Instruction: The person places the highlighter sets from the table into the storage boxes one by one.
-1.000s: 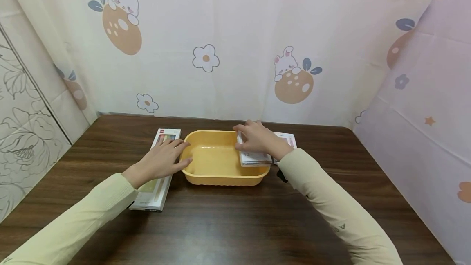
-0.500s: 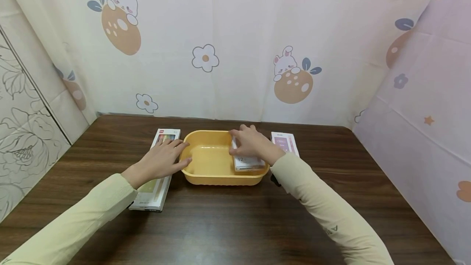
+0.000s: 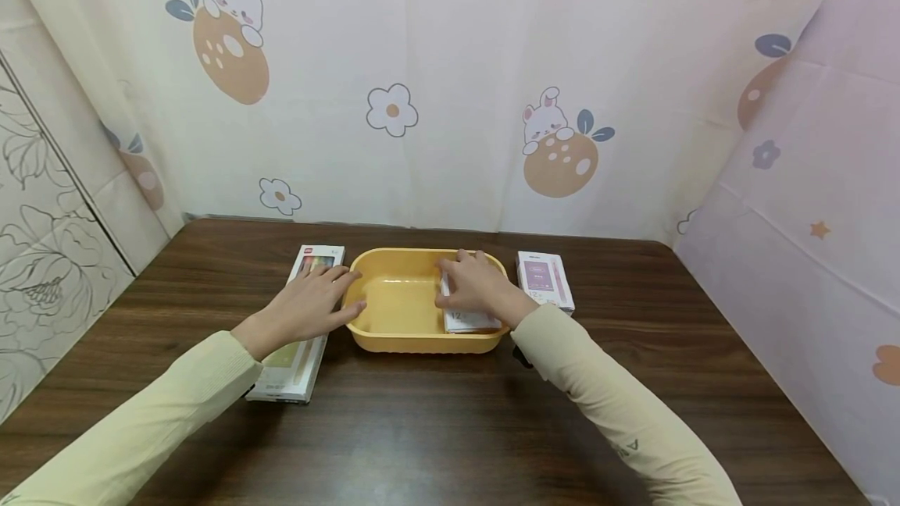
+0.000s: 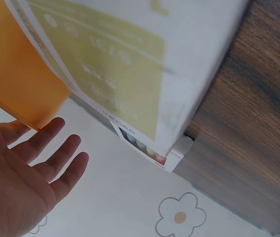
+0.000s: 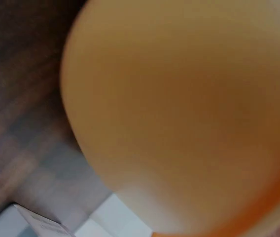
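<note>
A yellow plastic basin (image 3: 401,343) stands on the table. Inside its right end my right hand (image 3: 481,287) grips a small white box (image 3: 466,325) with a printed "12", fingers and thumb over its top. At the basin's left end, my left hand (image 3: 302,311) has its fingers spread, fingertips right at the rim; the left wrist view shows the fingers (image 4: 63,158) extended beside the basin wall (image 4: 26,74). Under that hand lie long white boxes, one with a yellow-green panel (image 4: 115,74) and one with a coloured pencil picture (image 3: 319,262). The basin's side (image 5: 179,108) fills the right wrist view.
Right of the basin lies another small white box with a purple panel (image 3: 539,275). The dark wooden table (image 3: 422,428) ends at the back against a printed curtain (image 3: 450,162), and more curtain hangs at both sides.
My right hand has moved left and down, bringing the small white box over the rim and lower into the basin, uncovering the purple-panel box. My left hand has stayed still.
</note>
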`<action>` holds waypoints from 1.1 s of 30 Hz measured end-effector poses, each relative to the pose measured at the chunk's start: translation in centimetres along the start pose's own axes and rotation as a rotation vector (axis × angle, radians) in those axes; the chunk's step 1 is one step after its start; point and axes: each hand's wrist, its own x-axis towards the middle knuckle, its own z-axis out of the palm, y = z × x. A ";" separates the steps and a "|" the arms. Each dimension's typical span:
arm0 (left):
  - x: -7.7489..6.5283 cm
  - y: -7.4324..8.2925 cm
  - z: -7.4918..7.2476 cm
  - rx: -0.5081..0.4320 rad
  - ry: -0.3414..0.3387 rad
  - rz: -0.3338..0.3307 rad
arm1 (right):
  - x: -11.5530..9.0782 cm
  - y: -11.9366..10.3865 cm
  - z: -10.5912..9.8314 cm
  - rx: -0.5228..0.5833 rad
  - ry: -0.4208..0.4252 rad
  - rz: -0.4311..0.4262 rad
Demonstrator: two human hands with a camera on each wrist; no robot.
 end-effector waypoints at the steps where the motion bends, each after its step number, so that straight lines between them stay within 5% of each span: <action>1: 0.0 0.0 0.0 -0.001 0.000 0.001 | 0.0 0.0 0.2 0.007 -0.004 0.010; 33: 0.0 0.0 0.0 -0.007 -0.016 -0.005 | 0.0 0.0 2.3 0.015 -0.058 0.013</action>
